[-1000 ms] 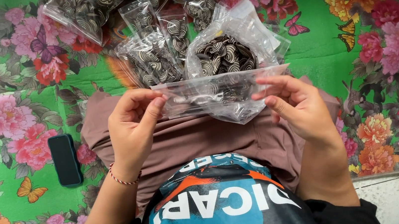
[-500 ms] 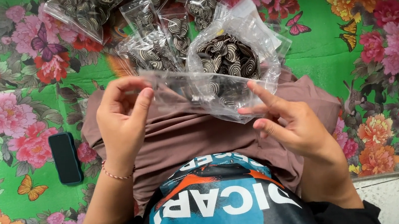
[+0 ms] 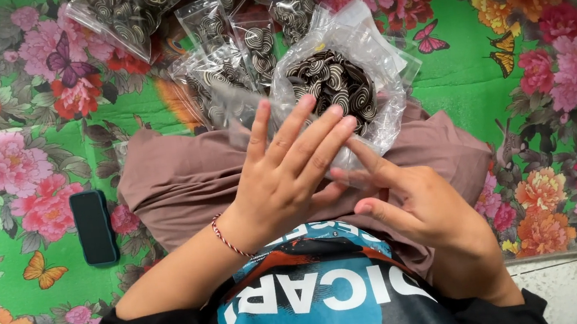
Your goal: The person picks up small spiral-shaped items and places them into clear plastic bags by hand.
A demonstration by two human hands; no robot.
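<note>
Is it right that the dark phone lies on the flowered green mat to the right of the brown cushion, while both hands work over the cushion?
Not quite. In the head view the dark rectangular phone lies on the flowered green mat to the left of the brown cushion, not the right. Both the left hand and right hand do work over the cushion.

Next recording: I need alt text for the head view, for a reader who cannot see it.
Seen from above, a person's left hand, fingers spread, lies over their right hand on a brown cushion. Just beyond the fingertips sits an open clear plastic bag of dark swirl-patterned pieces, with smaller filled packets behind it. A black phone lies on the green floral mat to the left.
</note>
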